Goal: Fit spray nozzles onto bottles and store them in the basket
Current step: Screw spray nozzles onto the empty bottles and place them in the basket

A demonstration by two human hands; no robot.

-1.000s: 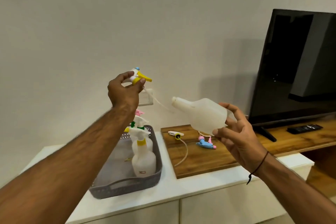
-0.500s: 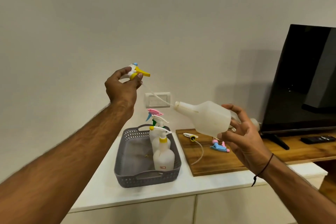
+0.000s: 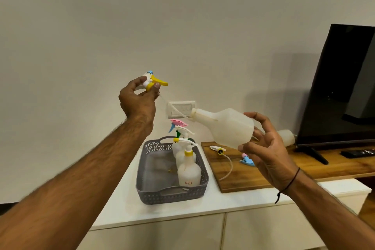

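My left hand [image 3: 139, 100] grips a white spray nozzle [image 3: 152, 81] with a yellow trigger and blue tip, held high. Its thin dip tube [image 3: 174, 108] slants down to the right, and its lower end is at the mouth of a translucent white bottle [image 3: 225, 127]. My right hand [image 3: 265, 148] holds that bottle tilted, with the neck pointing left. Below stands a grey perforated basket [image 3: 154, 195] on the white cabinet, holding three bottles with fitted nozzles [image 3: 188, 168]. Two loose nozzles lie on the wooden board: a white and yellow one [image 3: 218, 149] and a blue and pink one [image 3: 246, 160].
A wooden board [image 3: 253, 178] lies right of the basket. Another bare bottle [image 3: 287, 137] lies behind my right hand. A black TV [image 3: 341, 87] stands at the right with a remote [image 3: 357, 152] before it. A wall socket [image 3: 181, 107] sits behind.
The view has shifted, so the basket and board now appear further right and lower. The bottle neck and the tube end have come together; both hands keep their grip.
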